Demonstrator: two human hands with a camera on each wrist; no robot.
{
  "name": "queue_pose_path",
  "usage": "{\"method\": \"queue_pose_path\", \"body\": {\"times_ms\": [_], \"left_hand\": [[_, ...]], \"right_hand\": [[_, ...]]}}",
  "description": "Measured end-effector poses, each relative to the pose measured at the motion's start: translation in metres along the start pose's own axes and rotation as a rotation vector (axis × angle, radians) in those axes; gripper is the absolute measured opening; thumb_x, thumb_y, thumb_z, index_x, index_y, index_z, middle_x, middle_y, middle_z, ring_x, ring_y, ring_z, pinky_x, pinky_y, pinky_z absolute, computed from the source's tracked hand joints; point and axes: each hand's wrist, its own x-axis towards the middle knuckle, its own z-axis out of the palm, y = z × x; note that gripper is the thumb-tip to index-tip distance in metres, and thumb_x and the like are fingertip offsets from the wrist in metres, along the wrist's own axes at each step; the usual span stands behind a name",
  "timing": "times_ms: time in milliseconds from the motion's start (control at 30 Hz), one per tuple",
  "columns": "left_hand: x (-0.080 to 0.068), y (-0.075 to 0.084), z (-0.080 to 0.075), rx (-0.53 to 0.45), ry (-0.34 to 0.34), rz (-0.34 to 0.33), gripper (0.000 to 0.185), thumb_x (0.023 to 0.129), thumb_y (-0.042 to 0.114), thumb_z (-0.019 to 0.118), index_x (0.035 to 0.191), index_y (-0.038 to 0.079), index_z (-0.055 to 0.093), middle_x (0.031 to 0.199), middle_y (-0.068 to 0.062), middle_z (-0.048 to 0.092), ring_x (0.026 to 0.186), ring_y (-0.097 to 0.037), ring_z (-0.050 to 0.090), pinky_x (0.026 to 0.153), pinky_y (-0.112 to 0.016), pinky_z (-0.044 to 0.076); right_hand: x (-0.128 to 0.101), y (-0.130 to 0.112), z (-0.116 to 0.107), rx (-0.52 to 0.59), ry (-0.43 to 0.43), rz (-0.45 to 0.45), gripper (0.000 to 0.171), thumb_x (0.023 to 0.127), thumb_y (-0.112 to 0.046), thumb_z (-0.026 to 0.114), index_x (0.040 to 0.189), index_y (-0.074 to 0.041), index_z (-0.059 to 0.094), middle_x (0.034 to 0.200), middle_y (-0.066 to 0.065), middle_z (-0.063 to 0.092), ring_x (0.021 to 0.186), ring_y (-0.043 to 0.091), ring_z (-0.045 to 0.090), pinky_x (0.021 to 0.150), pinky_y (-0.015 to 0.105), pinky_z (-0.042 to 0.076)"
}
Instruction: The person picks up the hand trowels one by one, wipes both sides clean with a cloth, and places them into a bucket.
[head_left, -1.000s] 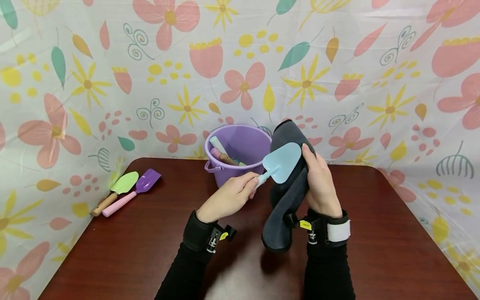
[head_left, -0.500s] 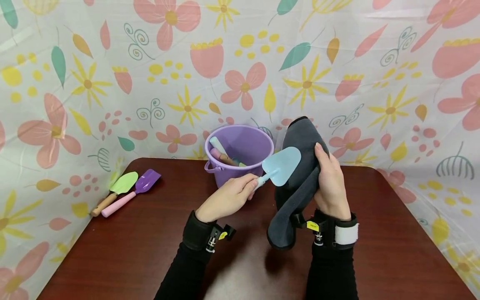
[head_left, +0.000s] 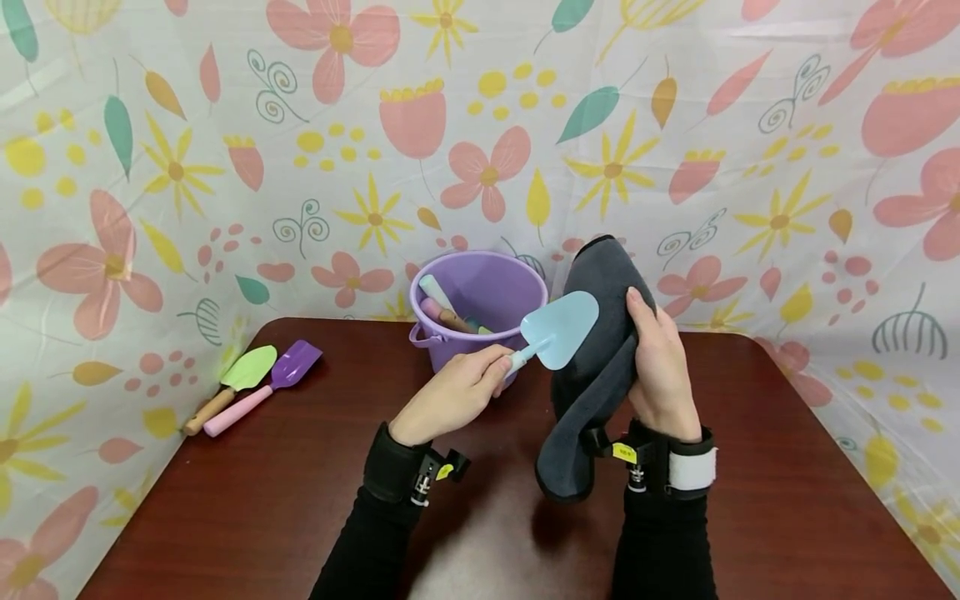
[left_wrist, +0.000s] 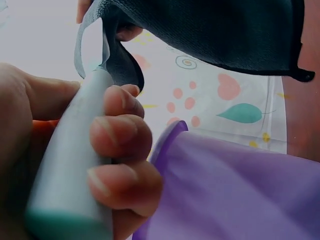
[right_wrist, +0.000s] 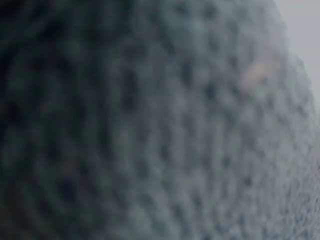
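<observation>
My left hand (head_left: 452, 395) grips the handle of a light blue toy trowel (head_left: 561, 330), its blade tilted up to the right. In the left wrist view the fingers (left_wrist: 122, 132) curl round the pale trowel handle (left_wrist: 75, 155). My right hand (head_left: 663, 367) holds a dark grey cloth (head_left: 609, 300), thumb in front, other fingers hidden behind it. The cloth is folded over and hangs below the hand. The trowel blade overlaps the cloth's left side in the head view. Grey cloth (right_wrist: 165, 130) fills nearly all of the right wrist view, blurred.
Behind the left hand stands a purple bucket (head_left: 517, 283) with several handled tools inside. A green trowel (head_left: 251, 367) and a purple shovel (head_left: 296, 364) lie on the brown table (head_left: 300, 483) at the left. A flowered curtain (head_left: 487, 100) surrounds the back and sides.
My right hand and the cloth have moved a little to the right, away from the trowel blade. The left hand still holds the trowel in nearly the same place.
</observation>
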Motion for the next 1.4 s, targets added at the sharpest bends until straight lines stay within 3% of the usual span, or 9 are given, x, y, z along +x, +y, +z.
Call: {"method": "queue_pose_path", "body": {"times_ms": [300, 400, 567, 667, 800, 933, 1100, 1233, 1400], "left_hand": [[0.001, 0.003, 0.001, -0.025, 0.048, 0.033, 0.022, 0.108, 0.026, 0.040, 0.093, 0.016, 0.053, 0.073, 0.005, 0.048, 0.060, -0.010, 0.040, 0.061, -0.027, 0.037], [0.001, 0.006, 0.003, -0.042, 0.059, 0.054, 0.021, 0.108, 0.026, 0.039, 0.097, 0.016, 0.055, 0.074, 0.002, 0.049, 0.059, -0.011, 0.039, 0.061, -0.027, 0.036], [0.002, 0.009, 0.006, -0.063, 0.046, 0.083, 0.022, 0.108, 0.025, 0.039, 0.102, 0.014, 0.056, 0.076, 0.001, 0.050, 0.058, -0.011, 0.038, 0.060, -0.026, 0.035], [0.002, 0.010, 0.006, -0.083, 0.019, 0.086, 0.021, 0.108, 0.025, 0.039, 0.105, 0.013, 0.056, 0.076, 0.003, 0.049, 0.058, -0.011, 0.039, 0.060, -0.026, 0.035], [0.000, 0.010, 0.006, -0.122, -0.026, 0.079, 0.020, 0.108, 0.025, 0.039, 0.102, 0.013, 0.054, 0.073, 0.003, 0.047, 0.058, -0.011, 0.039, 0.059, -0.025, 0.034], [0.000, 0.010, 0.006, -0.205, -0.112, 0.074, 0.023, 0.108, 0.024, 0.038, 0.105, 0.008, 0.054, 0.073, 0.001, 0.045, 0.060, -0.013, 0.040, 0.059, -0.026, 0.035], [0.001, 0.007, 0.006, -0.270, -0.173, 0.061, 0.027, 0.108, 0.023, 0.039, 0.108, 0.001, 0.055, 0.074, -0.001, 0.046, 0.062, -0.015, 0.042, 0.061, -0.026, 0.038], [0.001, 0.005, 0.004, -0.275, -0.187, 0.043, 0.024, 0.108, 0.022, 0.039, 0.107, 0.004, 0.054, 0.074, -0.002, 0.046, 0.061, -0.016, 0.042, 0.061, -0.026, 0.038], [0.000, 0.003, 0.002, -0.277, -0.208, 0.026, 0.020, 0.108, 0.024, 0.039, 0.104, 0.012, 0.054, 0.074, -0.003, 0.046, 0.061, -0.016, 0.041, 0.060, -0.027, 0.037]], "right_hand": [[0.004, 0.005, 0.006, -0.121, -0.013, 0.074, 0.035, 0.103, -0.036, 0.049, 0.109, -0.001, 0.051, 0.085, 0.006, 0.056, 0.073, 0.018, 0.060, 0.067, 0.026, 0.051], [0.005, 0.009, 0.009, -0.133, -0.057, 0.097, 0.035, 0.103, -0.038, 0.046, 0.103, -0.003, 0.049, 0.084, 0.006, 0.052, 0.073, 0.018, 0.056, 0.066, 0.026, 0.048], [0.003, 0.013, 0.011, -0.101, -0.105, 0.104, 0.037, 0.104, -0.040, 0.042, 0.118, -0.006, 0.050, 0.100, 0.006, 0.050, 0.087, 0.016, 0.053, 0.077, 0.025, 0.046], [0.002, 0.014, 0.012, -0.092, -0.091, 0.105, 0.042, 0.104, -0.041, 0.042, 0.129, -0.008, 0.049, 0.113, 0.004, 0.050, 0.099, 0.013, 0.050, 0.085, 0.024, 0.043], [0.002, 0.015, 0.011, -0.052, -0.095, 0.105, 0.040, 0.105, -0.039, 0.041, 0.131, -0.010, 0.049, 0.118, 0.002, 0.050, 0.104, 0.012, 0.050, 0.089, 0.024, 0.042], [0.003, 0.015, 0.010, 0.019, -0.117, 0.111, 0.035, 0.105, -0.038, 0.040, 0.123, -0.012, 0.056, 0.105, 0.000, 0.054, 0.096, 0.011, 0.053, 0.086, 0.025, 0.044], [0.006, 0.014, 0.010, 0.024, -0.124, 0.105, 0.033, 0.104, -0.041, 0.042, 0.098, -0.013, 0.059, 0.082, -0.001, 0.050, 0.078, 0.013, 0.053, 0.075, 0.025, 0.044], [0.007, 0.013, 0.009, 0.012, -0.132, 0.084, 0.031, 0.105, -0.038, 0.041, 0.104, -0.014, 0.060, 0.085, 0.000, 0.049, 0.080, 0.013, 0.052, 0.077, 0.025, 0.044], [0.007, 0.012, 0.006, 0.101, -0.159, 0.057, 0.030, 0.106, -0.032, 0.041, 0.112, -0.007, 0.058, 0.087, 0.004, 0.053, 0.081, 0.016, 0.057, 0.078, 0.025, 0.047]]}}
